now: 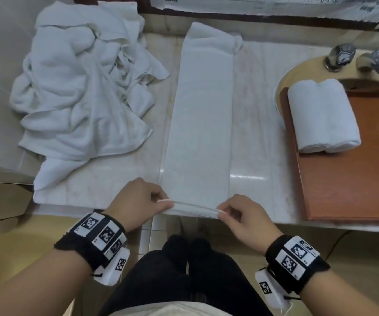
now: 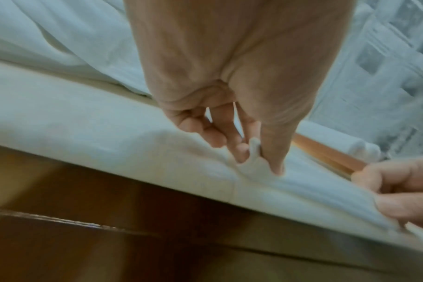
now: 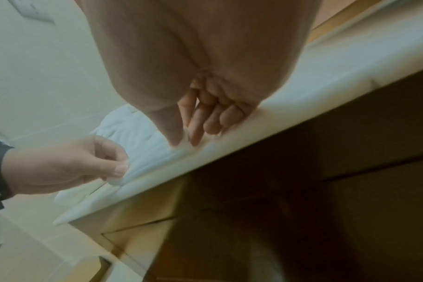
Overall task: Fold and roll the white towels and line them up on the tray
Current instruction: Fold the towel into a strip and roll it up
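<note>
A white towel [image 1: 203,115], folded into a long narrow strip, lies lengthwise on the pale counter [image 1: 259,156], running away from me. My left hand [image 1: 138,201] pinches its near left corner between thumb and fingers, and my right hand [image 1: 241,215] pinches the near right corner. That near edge [image 2: 251,169] is lifted slightly at the counter's front edge [image 3: 229,150]. Two rolled white towels [image 1: 323,115] lie side by side at the far end of the brown tray [image 1: 348,183] on the right.
A heap of crumpled white towels [image 1: 85,87] covers the counter's left side. A sink rim with chrome taps [image 1: 341,55] sits behind the tray. Newspaper [image 1: 275,5] lines the back wall. My dark trousers [image 1: 184,274] show below the counter.
</note>
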Available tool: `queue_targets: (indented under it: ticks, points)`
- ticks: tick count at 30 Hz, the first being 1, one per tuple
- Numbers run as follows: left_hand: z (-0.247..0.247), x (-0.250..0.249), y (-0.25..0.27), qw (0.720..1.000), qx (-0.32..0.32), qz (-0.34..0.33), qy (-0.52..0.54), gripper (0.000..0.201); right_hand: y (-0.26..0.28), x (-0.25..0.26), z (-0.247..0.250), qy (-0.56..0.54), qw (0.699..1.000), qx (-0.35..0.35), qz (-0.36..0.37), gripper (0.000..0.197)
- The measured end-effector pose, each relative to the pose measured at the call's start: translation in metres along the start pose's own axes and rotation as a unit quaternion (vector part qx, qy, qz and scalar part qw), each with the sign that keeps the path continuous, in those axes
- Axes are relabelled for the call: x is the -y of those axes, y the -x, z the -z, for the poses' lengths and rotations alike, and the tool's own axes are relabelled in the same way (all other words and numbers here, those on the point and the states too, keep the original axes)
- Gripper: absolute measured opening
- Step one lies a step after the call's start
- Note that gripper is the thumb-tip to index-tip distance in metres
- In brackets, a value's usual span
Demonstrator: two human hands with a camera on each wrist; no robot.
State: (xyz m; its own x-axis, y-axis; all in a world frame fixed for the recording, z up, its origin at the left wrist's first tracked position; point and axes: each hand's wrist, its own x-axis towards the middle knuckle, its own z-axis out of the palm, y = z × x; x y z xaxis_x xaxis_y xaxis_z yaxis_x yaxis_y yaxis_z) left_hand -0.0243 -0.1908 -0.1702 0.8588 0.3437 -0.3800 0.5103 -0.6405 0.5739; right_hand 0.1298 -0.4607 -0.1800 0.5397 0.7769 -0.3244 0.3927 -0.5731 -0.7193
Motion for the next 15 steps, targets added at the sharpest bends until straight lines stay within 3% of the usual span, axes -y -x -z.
queue_targets:
  ticks: [2, 4, 7, 10, 12, 15]
  points:
    - [0.002, -0.004, -0.004, 0.999, -0.008, 0.035, 0.038, 0.020, -0.004, 0.005, 0.003, -0.035, 0.999, 0.012, -0.034, 0.017]
    - [0.000, -0.006, -0.004, 1.000, -0.010, 0.015, -0.002, 0.019, -0.005, 0.009, 0.001, 0.007, 1.000, 0.021, -0.016, 0.021]
    - [-0.008, -0.013, 0.002, 0.988, -0.056, -0.096, -0.108, 0.021, -0.001, 0.013, -0.009, 0.135, 0.989, -0.006, 0.057, 0.030]
    - [-0.029, -0.018, 0.013, 0.952, -0.076, -0.219, -0.198, 0.043, 0.005, 0.015, -0.019, 0.231, 0.966, -0.048, 0.105, 0.044]
    - [-0.043, -0.019, 0.021, 0.939, -0.097, -0.240, -0.224, 0.047, 0.006, 0.016, -0.023, 0.280, 0.944, -0.083, 0.155, 0.039]
    - [-0.052, -0.017, 0.026, 0.938, -0.146, -0.245, -0.197, 0.029, 0.000, 0.012, -0.025, 0.298, 0.923, -0.115, 0.213, 0.022]
